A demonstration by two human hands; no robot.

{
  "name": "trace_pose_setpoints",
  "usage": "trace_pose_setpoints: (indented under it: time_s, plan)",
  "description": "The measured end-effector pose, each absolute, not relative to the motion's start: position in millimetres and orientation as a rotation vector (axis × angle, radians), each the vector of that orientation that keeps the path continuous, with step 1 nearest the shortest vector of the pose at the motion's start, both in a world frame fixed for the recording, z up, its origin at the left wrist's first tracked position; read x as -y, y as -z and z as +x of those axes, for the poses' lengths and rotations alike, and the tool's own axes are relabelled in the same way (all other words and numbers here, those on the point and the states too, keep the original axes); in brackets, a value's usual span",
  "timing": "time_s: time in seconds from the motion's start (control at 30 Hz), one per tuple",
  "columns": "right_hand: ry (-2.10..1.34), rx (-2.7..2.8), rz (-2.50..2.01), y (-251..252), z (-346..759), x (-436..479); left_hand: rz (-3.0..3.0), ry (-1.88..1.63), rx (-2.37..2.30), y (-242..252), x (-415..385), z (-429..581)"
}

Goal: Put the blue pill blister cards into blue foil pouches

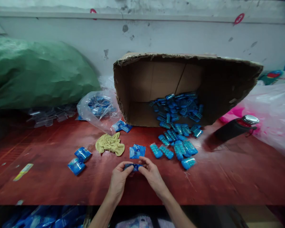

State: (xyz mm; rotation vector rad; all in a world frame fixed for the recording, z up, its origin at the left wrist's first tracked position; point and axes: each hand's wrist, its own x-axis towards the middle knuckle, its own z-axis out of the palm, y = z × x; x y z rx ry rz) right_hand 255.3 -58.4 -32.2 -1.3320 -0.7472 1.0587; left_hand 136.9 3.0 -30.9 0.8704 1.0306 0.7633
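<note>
Just over the near part of the red table, a small blue piece is pinched by both hands — its left end is gripped by the left hand, its right by the right hand, thumbs towards the wearer. From the hands, flat blue cards are seen close by at twelve o'clock, and two shiny blue packets towards nine. A yellowish cloth is crumpled between ten and eleven. Blue packs are scattered at two o'clock, with more heaped inside the tipped cardboard box at one. Farther off, a dark bottle is seen past two — and a green sack at ten.
</note>
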Motion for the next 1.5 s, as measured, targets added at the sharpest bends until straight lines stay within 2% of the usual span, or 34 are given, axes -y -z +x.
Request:
trace_pose_setpoints:
  time_s: [0.13, 0.53, 0.67, 0.83, 1.27, 1.5]
  plan:
    - [-1.166, 0.758, -1.332, 29, 254, 53, 0.954, -0.734, -1.019, 33, -4, 138]
    - [-0.934, 0.806, -1.515, 35, 243, 54, 0.957, -0.633, -1.093, 42, -9, 138]
    - [-1.053, 0.743, -1.397, 33, 242, 53, 1.032, -0.611, -1.102, 38, -11, 139]
    - [-1.197, 0.549, -1.304, 30, 243, 50, 1.115, -0.666, -1.127, 38, -7, 137]
    - [-1.127, 0.587, -1.313, 27, 241, 50, 0.897, -0.669, -1.056, 31, -4, 143]
    - [-1.081, 0.615, -1.356, 36, 233, 52, 0.970, -0.772, -1.093, 31, 0, 145]
